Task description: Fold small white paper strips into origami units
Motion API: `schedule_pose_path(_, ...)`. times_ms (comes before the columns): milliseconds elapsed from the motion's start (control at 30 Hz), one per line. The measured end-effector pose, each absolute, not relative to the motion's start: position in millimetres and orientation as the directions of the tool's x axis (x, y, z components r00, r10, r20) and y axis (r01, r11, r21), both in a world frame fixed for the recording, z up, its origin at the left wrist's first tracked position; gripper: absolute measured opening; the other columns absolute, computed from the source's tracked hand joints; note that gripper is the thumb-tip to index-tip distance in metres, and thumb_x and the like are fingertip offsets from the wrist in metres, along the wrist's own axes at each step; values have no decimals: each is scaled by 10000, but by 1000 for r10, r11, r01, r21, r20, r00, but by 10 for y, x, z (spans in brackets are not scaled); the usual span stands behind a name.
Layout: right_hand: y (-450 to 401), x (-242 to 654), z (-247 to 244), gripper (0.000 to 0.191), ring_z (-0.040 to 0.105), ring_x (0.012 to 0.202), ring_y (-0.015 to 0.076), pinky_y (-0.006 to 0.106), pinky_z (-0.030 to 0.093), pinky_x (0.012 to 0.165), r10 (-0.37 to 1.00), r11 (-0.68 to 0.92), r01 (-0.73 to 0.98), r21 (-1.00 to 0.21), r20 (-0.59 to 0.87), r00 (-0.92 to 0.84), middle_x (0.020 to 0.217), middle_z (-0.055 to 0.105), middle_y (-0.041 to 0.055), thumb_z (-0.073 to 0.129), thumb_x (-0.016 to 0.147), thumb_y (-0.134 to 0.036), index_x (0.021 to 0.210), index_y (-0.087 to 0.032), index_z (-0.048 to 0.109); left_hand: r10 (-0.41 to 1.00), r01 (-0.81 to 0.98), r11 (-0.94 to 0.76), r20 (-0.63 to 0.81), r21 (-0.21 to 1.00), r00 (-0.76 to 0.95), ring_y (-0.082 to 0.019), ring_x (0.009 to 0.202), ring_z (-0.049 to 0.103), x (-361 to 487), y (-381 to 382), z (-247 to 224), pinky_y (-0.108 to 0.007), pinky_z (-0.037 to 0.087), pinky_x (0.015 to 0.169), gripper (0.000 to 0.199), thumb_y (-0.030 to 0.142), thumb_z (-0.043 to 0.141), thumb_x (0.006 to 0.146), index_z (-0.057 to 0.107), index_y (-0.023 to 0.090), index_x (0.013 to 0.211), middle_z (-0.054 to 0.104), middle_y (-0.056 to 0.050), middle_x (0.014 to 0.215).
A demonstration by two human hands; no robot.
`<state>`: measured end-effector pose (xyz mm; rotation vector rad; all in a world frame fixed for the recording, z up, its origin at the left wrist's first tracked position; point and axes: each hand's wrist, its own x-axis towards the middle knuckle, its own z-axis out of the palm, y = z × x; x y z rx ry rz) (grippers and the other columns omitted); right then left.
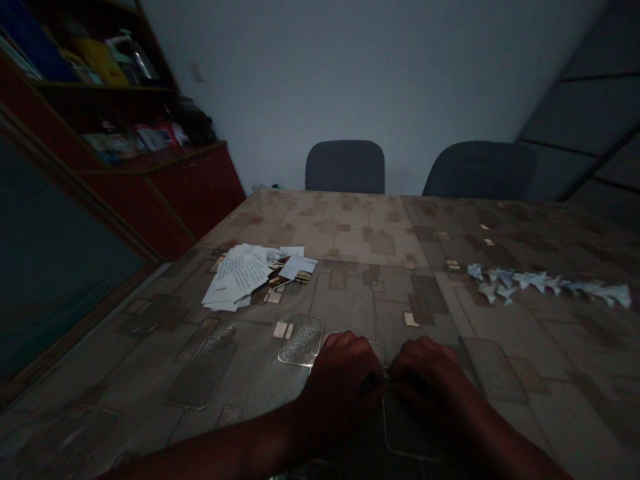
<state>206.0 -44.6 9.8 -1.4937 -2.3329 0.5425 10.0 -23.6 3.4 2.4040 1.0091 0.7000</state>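
Observation:
My left hand [347, 373] and my right hand [425, 373] are close together at the table's near side, low in the head view. Both have curled fingers, with the fingertips meeting at a small pale thing between them. It is too dark and too hidden to make out. Beyond my left hand, a loose pile of printed white papers [240, 273] lies on the patterned tablecloth [350, 300]. Off to the right stretches a row of small folded paper pieces [540, 281].
Two grey chairs, one in the middle [345, 167] and one to the right [480, 170], stand at the table's far edge. A red cabinet [200, 193] with loaded shelves is at the left, beside a pale wall [375, 73].

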Motion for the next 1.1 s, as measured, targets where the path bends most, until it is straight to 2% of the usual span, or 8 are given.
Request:
schedule_pose_path(133,-455,2049,103,131,551,746,207,348,346,685,916,368,794,-485,43,-398,730,626,22,625,770,-77,718,-197,636,756,501,-619,287,605,588,-166,776,493,89,-226,9,-307,326,741,130,155,716,755,589,174,778,574,18,767)
schedule_pose_path(300,-453,2033,123,166,545,732,198,356,344,699,920,365,789,-494,58,-389,712,619,5,632,734,-44,688,-203,624,751,462,-617,300,637,588,-168,781,495,78,-202,-10,-311,319,740,147,238,724,792,594,172,779,573,15,773)
schedule_pose_path(433,-452,2027,127,179,540,716,191,349,336,686,924,363,788,-498,82,-374,693,606,-1,612,732,-35,677,-206,607,762,462,-599,289,654,579,-170,781,497,82,-195,5,-313,319,737,142,203,734,773,598,167,762,574,14,765)
schedule_pose_path(700,-474,1996,122,172,529,705,187,339,322,680,932,357,806,-473,123,-341,689,585,-9,584,723,-41,677,-206,577,765,498,-600,268,626,585,-171,769,488,98,-175,11,-311,322,721,139,151,716,752,579,169,741,567,15,754)
schedule_pose_path(1100,-472,1972,94,151,511,711,193,333,301,692,937,345,817,-463,124,-325,693,571,0,570,735,-53,683,-195,560,770,518,-586,228,623,596,-174,777,502,102,-179,56,-305,319,718,139,172,712,756,576,177,730,580,12,749)
